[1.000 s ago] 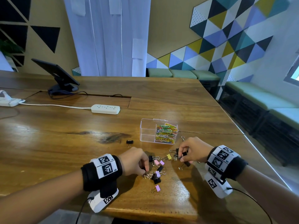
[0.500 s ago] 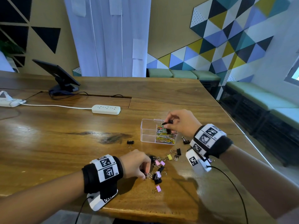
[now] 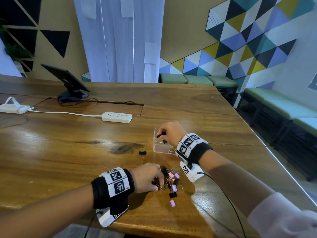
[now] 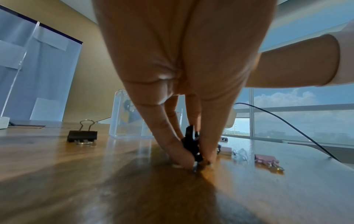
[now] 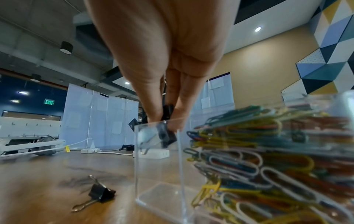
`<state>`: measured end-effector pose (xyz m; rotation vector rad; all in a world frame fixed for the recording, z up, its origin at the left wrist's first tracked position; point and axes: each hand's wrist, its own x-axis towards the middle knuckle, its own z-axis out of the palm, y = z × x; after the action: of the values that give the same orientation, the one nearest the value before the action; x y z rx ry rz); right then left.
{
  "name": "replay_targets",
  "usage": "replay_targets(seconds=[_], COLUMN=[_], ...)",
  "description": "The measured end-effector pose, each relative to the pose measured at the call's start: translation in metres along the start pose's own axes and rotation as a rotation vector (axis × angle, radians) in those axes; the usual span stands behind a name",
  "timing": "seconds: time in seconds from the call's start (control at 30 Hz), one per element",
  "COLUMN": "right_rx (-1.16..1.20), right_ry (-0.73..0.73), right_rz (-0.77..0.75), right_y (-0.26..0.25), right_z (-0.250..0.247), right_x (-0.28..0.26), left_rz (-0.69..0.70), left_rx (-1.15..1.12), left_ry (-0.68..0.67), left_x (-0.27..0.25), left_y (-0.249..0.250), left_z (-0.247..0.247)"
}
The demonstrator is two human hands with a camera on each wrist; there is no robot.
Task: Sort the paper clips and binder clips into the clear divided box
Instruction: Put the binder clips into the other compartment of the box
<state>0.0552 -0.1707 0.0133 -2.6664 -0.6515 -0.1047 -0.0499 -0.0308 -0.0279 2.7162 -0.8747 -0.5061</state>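
Observation:
The clear divided box (image 3: 158, 148) stands on the wooden table, its right compartment full of coloured paper clips (image 5: 258, 159). My right hand (image 3: 160, 133) hovers over the left compartment and pinches a black binder clip (image 5: 167, 111). A second black clip (image 5: 166, 137) shows just below it inside the box; whether it is held I cannot tell. My left hand (image 3: 155, 183) is down on the pile of pink and black binder clips (image 3: 173, 185), pinching a black clip (image 4: 191, 145) against the table. One black binder clip (image 3: 142, 152) lies alone left of the box.
A white power strip (image 3: 117, 117) with its cord lies behind the box, and a tablet on a stand (image 3: 68, 83) sits further back left. The table's right edge (image 3: 274, 157) runs close past my right arm. A cable trails from the right wrist.
My right hand left the pile with a black binder clip, rose to the box and shifted from the paper clip side to over the left compartment. The left hand stayed at the pile.

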Motion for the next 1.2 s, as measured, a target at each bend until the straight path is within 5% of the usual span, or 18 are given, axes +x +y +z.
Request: replay_targets(seconds=[0.47,0.77,1.2], right_rx=[0.115,-0.210,-0.122], right_ry=[-0.004,-0.554,-0.522], right_rz=[-0.026,-0.109,-0.153], right_y=[0.004,0.034,0.029], right_z=[-0.023,0.006,0.016], right_x=[-0.034,-0.075,-0.076], left_rz=[0.021,0.106,0.101], left_rx=[-0.064,0.017,0.019], left_ry=[0.044,-0.002,0.073], left_x=[0.001,0.002,0.003], left_y=[-0.005,0.001,-0.002], left_z=[0.001,0.002,0.003])
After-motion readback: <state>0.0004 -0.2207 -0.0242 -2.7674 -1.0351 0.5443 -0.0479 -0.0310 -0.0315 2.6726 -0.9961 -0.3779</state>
